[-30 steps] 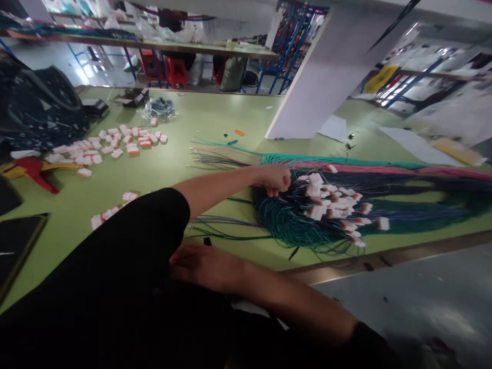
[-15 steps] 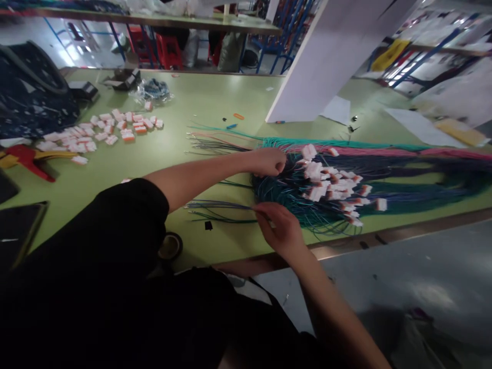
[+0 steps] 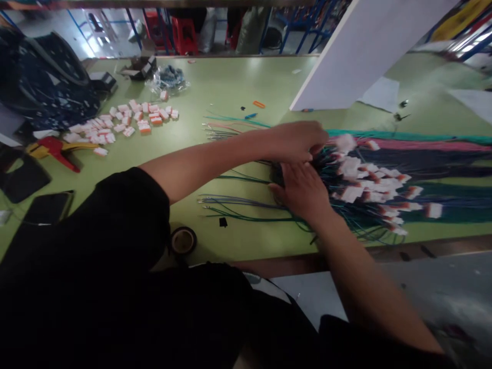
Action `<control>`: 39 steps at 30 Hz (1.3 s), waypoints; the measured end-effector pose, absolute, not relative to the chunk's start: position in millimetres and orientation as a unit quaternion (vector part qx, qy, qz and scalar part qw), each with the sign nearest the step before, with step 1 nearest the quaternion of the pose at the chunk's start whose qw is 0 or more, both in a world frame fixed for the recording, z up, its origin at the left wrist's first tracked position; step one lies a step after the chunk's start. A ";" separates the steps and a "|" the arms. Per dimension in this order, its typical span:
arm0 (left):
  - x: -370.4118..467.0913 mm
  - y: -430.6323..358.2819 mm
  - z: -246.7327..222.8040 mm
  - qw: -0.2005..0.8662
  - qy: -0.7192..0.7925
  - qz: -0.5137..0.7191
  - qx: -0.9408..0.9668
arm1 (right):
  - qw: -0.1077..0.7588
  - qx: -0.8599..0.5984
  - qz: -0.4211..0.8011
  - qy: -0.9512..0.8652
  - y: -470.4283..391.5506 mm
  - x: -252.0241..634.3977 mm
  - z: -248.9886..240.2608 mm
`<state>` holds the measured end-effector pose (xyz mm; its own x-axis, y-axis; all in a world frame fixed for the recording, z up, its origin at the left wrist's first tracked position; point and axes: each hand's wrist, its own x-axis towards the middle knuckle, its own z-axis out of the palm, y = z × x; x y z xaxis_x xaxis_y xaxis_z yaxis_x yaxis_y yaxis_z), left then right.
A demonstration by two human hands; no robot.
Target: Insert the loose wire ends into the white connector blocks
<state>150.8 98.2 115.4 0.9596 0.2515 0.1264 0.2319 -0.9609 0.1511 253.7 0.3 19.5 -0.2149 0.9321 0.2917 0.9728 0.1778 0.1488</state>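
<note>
Long wires in teal, pink, dark blue and green lie across the table, with a heap of white and orange connectors on them. My left hand is curled at the upper part of the bundle, left of the connectors; what its fingers grip is hidden. Just below it, my right hand rests palm down on the wires, fingers spread. The two hands nearly touch. Loose blue and green wire ends with metal tips stick out to the left.
On the green table stands a slanted white post. To the left are loose connectors, a red and yellow tool and a dark bag. A tape roll is by the near edge.
The view has shifted, so the table items sit further right. My right hand has moved up from the lower wire ends onto the bundle and opened. My left hand has moved slightly along the bundle.
</note>
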 end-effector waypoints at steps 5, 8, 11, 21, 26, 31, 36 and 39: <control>91.5 96.8 110.7 0.078 0.161 0.077 0.981 | 0.076 -0.658 -0.111 -0.741 10.1 270.2 9.8; 54.6 92.6 100.3 0.099 0.160 0.022 0.982 | 0.100 -0.661 -0.071 -0.740 13.0 270.8 20.1; 29.4 87.2 94.2 0.106 0.211 -0.056 0.970 | 0.126 -0.661 -0.066 -0.737 13.7 268.1 35.0; -3.9 102.3 96.6 0.127 0.369 -0.081 0.917 | 0.140 -0.660 -0.142 -0.724 15.5 258.5 41.6; -16.7 104.1 93.5 0.152 0.401 -0.079 0.900 | 0.135 -0.652 -0.134 -0.734 21.0 271.9 46.7; -24.1 105.8 92.0 0.169 0.419 -0.070 0.890 | 0.124 -0.633 -0.115 -0.755 23.6 279.8 51.5; -28.7 106.4 90.1 0.171 0.434 -0.069 0.882 | 0.160 -0.627 -0.081 -0.758 20.7 276.0 57.5; -31.5 104.8 90.2 0.176 0.433 -0.067 0.882 | 0.176 -0.639 -0.063 -0.747 21.4 274.9 62.3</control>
